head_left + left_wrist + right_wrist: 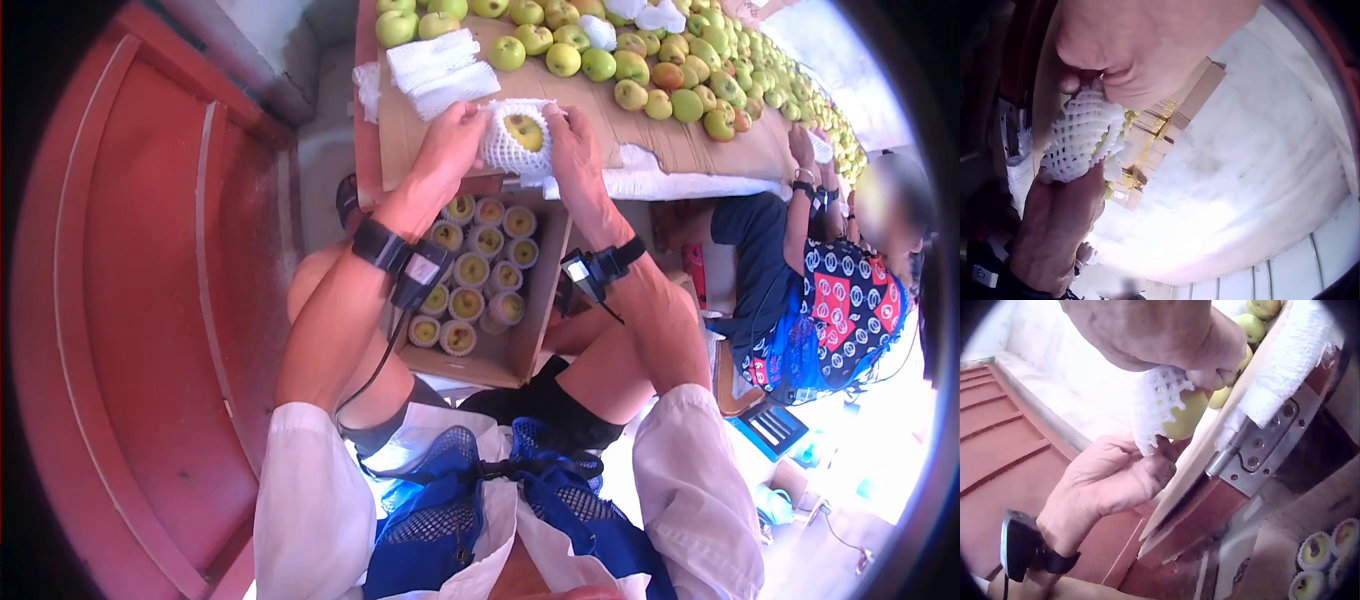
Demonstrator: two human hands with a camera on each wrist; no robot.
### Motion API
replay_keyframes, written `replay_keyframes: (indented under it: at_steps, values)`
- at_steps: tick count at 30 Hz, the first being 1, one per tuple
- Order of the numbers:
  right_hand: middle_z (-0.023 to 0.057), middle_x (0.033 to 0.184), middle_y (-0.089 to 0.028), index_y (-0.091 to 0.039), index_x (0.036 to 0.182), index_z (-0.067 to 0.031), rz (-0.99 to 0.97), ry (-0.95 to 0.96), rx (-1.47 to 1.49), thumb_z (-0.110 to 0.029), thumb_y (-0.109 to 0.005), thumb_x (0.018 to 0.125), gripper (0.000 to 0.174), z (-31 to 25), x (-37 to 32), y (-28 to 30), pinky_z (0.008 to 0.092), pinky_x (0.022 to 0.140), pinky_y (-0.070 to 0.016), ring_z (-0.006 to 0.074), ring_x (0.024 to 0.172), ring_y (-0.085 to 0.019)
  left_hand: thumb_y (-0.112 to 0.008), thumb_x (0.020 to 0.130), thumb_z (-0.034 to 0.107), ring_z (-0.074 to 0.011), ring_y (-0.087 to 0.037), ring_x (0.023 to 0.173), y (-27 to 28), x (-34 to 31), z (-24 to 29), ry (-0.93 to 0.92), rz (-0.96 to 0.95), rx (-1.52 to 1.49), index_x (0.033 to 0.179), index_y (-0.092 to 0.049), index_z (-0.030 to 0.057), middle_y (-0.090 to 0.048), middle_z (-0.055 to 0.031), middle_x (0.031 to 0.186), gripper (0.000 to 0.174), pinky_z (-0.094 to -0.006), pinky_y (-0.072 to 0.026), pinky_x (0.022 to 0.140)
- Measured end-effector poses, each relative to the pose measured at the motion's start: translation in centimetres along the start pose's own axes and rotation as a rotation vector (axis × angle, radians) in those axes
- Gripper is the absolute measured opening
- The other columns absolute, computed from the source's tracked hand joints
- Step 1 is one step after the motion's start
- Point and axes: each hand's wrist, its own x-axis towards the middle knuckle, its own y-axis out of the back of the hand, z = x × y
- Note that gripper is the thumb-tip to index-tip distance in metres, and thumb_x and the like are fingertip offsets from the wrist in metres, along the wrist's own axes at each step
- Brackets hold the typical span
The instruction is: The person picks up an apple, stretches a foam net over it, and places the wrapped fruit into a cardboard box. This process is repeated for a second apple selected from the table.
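Observation:
A yellow-green apple sits inside a white foam net, held up at the table's near edge. My left hand pinches the net on its left side, and my right hand pinches its right side. In the left wrist view the mesh of the foam net is stretched between both hands. The right wrist view shows the apple bulging from the net's open end, with fingertips at the rim. Flat spare foam nets lie on the cardboard beyond my left hand.
Many loose apples cover the cardboard-topped table. Below, between the knees, a cardboard box holds several netted apples. A red door stands at left. Another person sits at right, hands at the table.

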Motion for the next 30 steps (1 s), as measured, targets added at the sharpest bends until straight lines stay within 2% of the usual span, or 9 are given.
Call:
replay_keyframes:
  at_steps: [3, 11, 15, 21, 24, 27, 30]
  values:
    - [0.0094, 0.092, -0.064, -0.06, 0.107, 0.0076, -0.011, 0.042, 0.051, -0.028, -0.055, 0.103, 0.036, -0.8, 0.3, 0.0, 0.0315, 0.075, -0.0497, 0.0142, 0.085, -0.058, -0.055, 0.105, 0.026, -0.005, -0.053, 0.076, 0.3, -0.5, 0.2, -0.002, -0.058, -0.117, 0.11, -0.058, 0.0077, -0.059, 0.0027, 0.092, 0.019, -0.0219, -0.0399, 0.061]
    - [0.0057, 0.088, -0.062, -0.06, 0.105, 0.0058, -0.009, 0.097, 0.064, -0.029, -0.058, 0.102, 0.035, -3.4, 0.0, 0.3, 0.0274, 0.069, -0.0479, 0.0108, 0.08, -0.056, -0.054, 0.105, 0.021, -0.0069, -0.054, 0.081, 0.4, -1.0, 1.1, -0.038, -0.139, -0.425, 0.108, -0.058, 0.0089, -0.061, 0.0019, 0.095, 0.012, -0.0247, -0.0414, 0.065]
    - [-0.0005, 0.091, -0.062, -0.063, 0.108, 0.0008, -0.064, 0.1, 0.104, -0.03, -0.06, 0.102, 0.031, -4.6, -0.1, 0.4, 0.0214, 0.069, -0.046, 0.0048, 0.082, -0.054, -0.054, 0.106, 0.019, -0.0087, -0.056, 0.084, 0.6, -1.7, 1.7, -0.041, -0.167, -0.441, 0.108, -0.057, 0.0089, -0.061, 0.0007, 0.097, 0.011, -0.0264, -0.0431, 0.068]
    - [0.0009, 0.09, -0.064, -0.063, 0.106, 0.0021, -0.09, 0.126, 0.234, -0.029, -0.062, 0.101, 0.032, -4.3, 0.8, 0.2, 0.0227, 0.069, -0.0474, 0.0062, 0.081, -0.057, -0.054, 0.105, 0.017, -0.0114, -0.06, 0.094, 1.3, -1.4, 1.0, -0.057, -0.271, -0.543, 0.115, -0.058, 0.0061, -0.063, -0.0019, 0.108, 0.016, -0.0275, -0.0465, 0.075]
    - [0.0002, 0.092, -0.065, -0.064, 0.107, 0.0008, -0.11, 0.133, 0.343, -0.029, -0.063, 0.101, 0.03, -4.7, 0.9, 0.2, 0.0221, 0.071, -0.049, 0.0052, 0.083, -0.059, -0.057, 0.103, 0.02, -0.0156, -0.06, 0.093, 0.7, -1.8, 1.4, -0.088, -0.227, -0.62, 0.114, -0.059, 0.0005, -0.064, -0.0068, 0.11, 0.022, -0.031, -0.0468, 0.077]
    - [0.0001, 0.095, -0.067, -0.065, 0.107, -0.0001, -0.146, 0.14, 0.491, -0.027, -0.065, 0.1, 0.028, -5.1, 1.0, 0.1, 0.0216, 0.073, -0.0505, 0.0048, 0.085, -0.061, -0.056, 0.104, 0.016, -0.0169, -0.061, 0.112, 1.1, -1.5, 1.3, -0.068, -0.3, -0.697, 0.12, -0.059, 0.0026, -0.064, -0.0061, 0.122, 0.021, -0.0347, -0.0519, 0.093]
    - [0.0004, 0.096, -0.068, -0.065, 0.107, -0.0003, -0.17, 0.102, 0.612, -0.025, -0.066, 0.1, 0.026, -5.4, 1.0, 0.1, 0.0212, 0.074, -0.0514, 0.0052, 0.085, -0.063, -0.057, 0.104, 0.015, -0.018, -0.061, 0.114, 1.0, -1.6, 1.7, -0.086, -0.339, -0.739, 0.12, -0.059, 0.0021, -0.064, -0.0069, 0.123, 0.021, -0.0374, -0.0511, 0.098]
